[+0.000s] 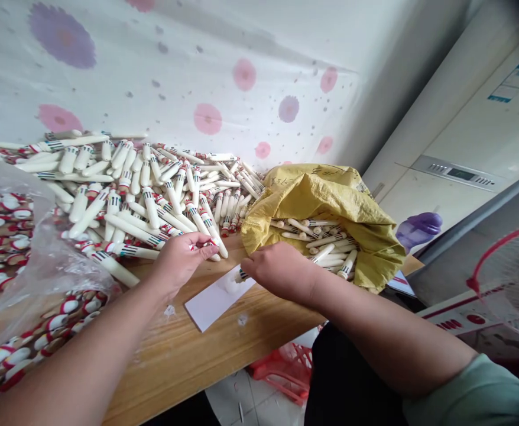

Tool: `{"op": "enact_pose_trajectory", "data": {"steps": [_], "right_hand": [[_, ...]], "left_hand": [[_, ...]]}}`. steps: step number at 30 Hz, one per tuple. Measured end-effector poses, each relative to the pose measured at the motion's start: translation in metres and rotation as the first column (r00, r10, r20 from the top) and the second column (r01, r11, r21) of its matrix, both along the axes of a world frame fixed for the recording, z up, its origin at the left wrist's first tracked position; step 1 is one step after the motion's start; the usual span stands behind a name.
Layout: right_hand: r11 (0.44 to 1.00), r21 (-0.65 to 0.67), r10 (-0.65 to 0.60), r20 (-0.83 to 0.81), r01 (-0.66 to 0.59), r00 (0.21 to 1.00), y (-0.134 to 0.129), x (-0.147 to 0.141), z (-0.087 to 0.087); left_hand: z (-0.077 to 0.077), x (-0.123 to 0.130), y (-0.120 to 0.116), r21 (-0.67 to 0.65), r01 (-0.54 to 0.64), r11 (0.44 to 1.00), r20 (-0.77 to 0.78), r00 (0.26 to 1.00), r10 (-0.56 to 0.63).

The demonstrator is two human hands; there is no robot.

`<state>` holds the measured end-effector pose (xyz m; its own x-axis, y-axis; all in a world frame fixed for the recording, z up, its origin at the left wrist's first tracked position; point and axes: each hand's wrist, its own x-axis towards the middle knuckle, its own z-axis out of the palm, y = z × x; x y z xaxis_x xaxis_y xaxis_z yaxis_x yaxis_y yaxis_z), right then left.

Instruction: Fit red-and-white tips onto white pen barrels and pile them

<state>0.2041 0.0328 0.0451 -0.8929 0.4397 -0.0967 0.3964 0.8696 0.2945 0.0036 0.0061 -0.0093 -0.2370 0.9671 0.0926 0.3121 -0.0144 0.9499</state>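
Left forearm (95, 355) leads to left hand (180, 260), grip pinched narrow at the pen pile (150, 207), anything held too small to tell, while right hand (284, 269) grips a pen (242, 274) over the white card (206, 309) on the wooden surface (188, 361) near the yellow sack (304, 198).

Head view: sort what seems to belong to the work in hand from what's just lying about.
In use, it seems:
- pens
- yellow sack of pens
- white strip
- clear bag of small pieces

Just about:
- red basket
- white appliance
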Motion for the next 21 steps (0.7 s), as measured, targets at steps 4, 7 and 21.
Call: {"op": "enact_pose_trajectory", "data": {"steps": [4, 7, 21], "right_hand": [[0.993, 0.085, 0.080, -0.041, -0.076, 0.996, 0.002, -0.010, -0.003], [0.995, 0.093, 0.038, -0.038, -0.034, 0.999, 0.003, -0.018, -0.008], [0.977, -0.213, -0.069, -0.315, 0.000, 0.946, 0.034, 0.023, 0.000]], "left_hand": [[-0.003, 0.000, 0.002, 0.025, 0.047, 0.999, -0.075, 0.996, -0.045], [-0.011, -0.002, 0.005, 0.023, 0.060, 0.998, -0.076, 0.995, -0.058], [-0.012, -0.006, 0.003, -0.046, 0.205, 0.978, -0.143, 0.967, -0.209]]}}
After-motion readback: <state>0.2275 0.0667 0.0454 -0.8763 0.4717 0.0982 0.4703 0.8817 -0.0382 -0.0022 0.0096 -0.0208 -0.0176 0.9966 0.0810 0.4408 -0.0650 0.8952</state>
